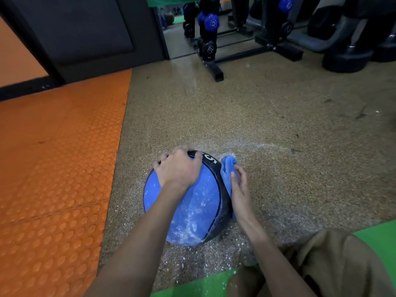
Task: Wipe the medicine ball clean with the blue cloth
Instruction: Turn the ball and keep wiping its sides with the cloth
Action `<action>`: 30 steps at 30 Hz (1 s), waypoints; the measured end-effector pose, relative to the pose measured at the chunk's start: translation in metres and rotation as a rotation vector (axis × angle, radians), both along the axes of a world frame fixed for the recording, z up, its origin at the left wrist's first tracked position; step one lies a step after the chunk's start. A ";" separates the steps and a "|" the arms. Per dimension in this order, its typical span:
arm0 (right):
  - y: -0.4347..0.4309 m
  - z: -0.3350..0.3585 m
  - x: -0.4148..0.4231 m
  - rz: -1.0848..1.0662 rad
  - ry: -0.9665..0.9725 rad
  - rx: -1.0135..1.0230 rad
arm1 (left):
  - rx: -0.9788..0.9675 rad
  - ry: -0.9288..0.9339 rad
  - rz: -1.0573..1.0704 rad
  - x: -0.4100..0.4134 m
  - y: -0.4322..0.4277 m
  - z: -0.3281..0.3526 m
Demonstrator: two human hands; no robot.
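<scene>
A blue and black medicine ball (192, 209) sits on the speckled floor, its near face dusted with white powder. My left hand (179, 168) lies on top of the ball, fingers curled over its far side. My right hand (241, 189) presses a bunched blue cloth (228, 168) against the ball's right black side, thumb on the cloth. Part of the cloth is hidden between my hand and the ball.
White powder is scattered on the floor around the ball. An orange studded mat (53, 168) lies to the left. A green mat (192, 286) and my knee (321, 264) are nearest me. A black dumbbell rack (214, 50) and weights stand at the back.
</scene>
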State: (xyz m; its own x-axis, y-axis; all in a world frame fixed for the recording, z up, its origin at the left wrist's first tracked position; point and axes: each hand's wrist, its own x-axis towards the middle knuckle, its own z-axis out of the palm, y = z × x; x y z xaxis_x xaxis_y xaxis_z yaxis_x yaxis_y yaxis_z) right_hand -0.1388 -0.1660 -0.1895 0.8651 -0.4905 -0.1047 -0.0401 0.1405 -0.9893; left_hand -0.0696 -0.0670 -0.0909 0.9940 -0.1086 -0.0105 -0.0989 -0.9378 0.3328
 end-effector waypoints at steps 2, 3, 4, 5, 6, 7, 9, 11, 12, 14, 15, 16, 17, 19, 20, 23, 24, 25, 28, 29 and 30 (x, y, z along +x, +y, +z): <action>0.002 0.003 -0.002 0.032 -0.026 -0.047 | -0.005 -0.001 0.012 0.000 0.002 0.001; 0.004 0.005 -0.003 0.032 -0.038 -0.068 | -0.008 -0.002 0.017 0.000 0.003 0.001; 0.006 0.007 -0.004 0.023 -0.050 -0.093 | -0.014 -0.003 0.022 0.000 0.004 0.001; 0.009 0.008 -0.006 0.009 -0.068 -0.113 | -0.024 -0.003 0.028 0.001 0.006 0.001; 0.014 0.010 -0.009 -0.010 -0.097 -0.142 | -0.034 -0.001 0.034 0.002 0.008 0.001; 0.020 0.010 -0.011 -0.025 -0.133 -0.191 | -0.043 0.004 0.041 0.004 0.010 0.001; 0.032 0.010 -0.014 -0.016 -0.195 -0.318 | -0.066 0.017 0.065 0.009 0.015 0.000; 0.039 0.011 -0.013 0.046 -0.188 -0.427 | -0.088 0.035 0.090 0.012 0.021 0.000; 0.038 0.011 -0.011 0.068 -0.173 -0.459 | -0.098 0.046 0.093 0.013 0.024 0.001; 0.033 0.010 -0.004 0.068 -0.165 -0.459 | -0.110 0.070 0.071 0.014 0.030 0.003; 0.029 0.010 0.000 0.051 -0.180 -0.424 | -0.105 0.077 0.050 0.014 0.034 0.004; 0.026 0.008 0.003 0.030 -0.209 -0.387 | -0.089 0.080 0.023 0.013 0.038 0.004; 0.021 0.007 0.005 0.008 -0.237 -0.361 | -0.071 0.078 -0.002 0.011 0.042 0.003; 0.010 0.005 0.009 -0.012 -0.227 -0.297 | -0.070 0.037 -0.021 0.004 0.047 -0.002; 0.005 0.003 0.011 -0.017 -0.186 -0.248 | -0.091 0.003 -0.007 -0.001 0.047 -0.005; -0.010 0.002 0.014 -0.147 -0.066 -0.003 | -0.138 -0.043 0.057 -0.012 0.039 -0.011; -0.013 0.006 0.010 -0.196 -0.060 0.041 | -0.136 -0.037 0.065 -0.013 0.036 -0.011; -0.013 0.012 0.005 -0.207 -0.075 0.033 | -0.142 -0.022 0.072 -0.011 0.034 -0.011; 0.001 0.036 -0.013 -0.002 -0.183 -0.214 | -0.164 0.039 0.101 0.001 0.030 -0.009; 0.005 0.037 -0.014 0.069 -0.204 -0.357 | -0.164 0.057 0.101 0.006 0.031 -0.010; 0.009 0.034 -0.013 0.101 -0.196 -0.475 | -0.169 0.072 0.085 0.010 0.033 -0.011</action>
